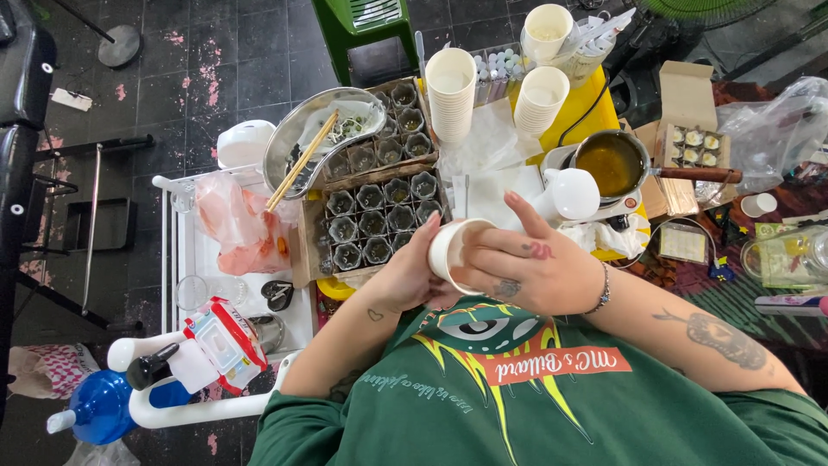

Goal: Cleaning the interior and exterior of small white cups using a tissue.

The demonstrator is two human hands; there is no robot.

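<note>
Cluttered table [595, 103]: paper cup [453, 250] gripped empty by left hand [410, 276] and right hand [526, 263] fingers; stacked cups [450, 103] remaining unused.

White paper cup [450, 250]: held on its side between both hands, mouth toward the left hand [412, 278]; the right hand [517, 267] wraps its wall, index finger raised. Cardboard tray of small dark filled pots [379, 220]: just beyond the hands. Kidney-shaped steel dish [293, 142] with wooden chopsticks [302, 160] laid across: at the tray's left. Stacks of white paper cups [451, 91]: beyond the tray. Small steel pan of amber liquid with wooden handle [612, 164]: toward the right. White wire trolley [185, 259]: left, carrying a pink plastic bag [233, 224].
</note>
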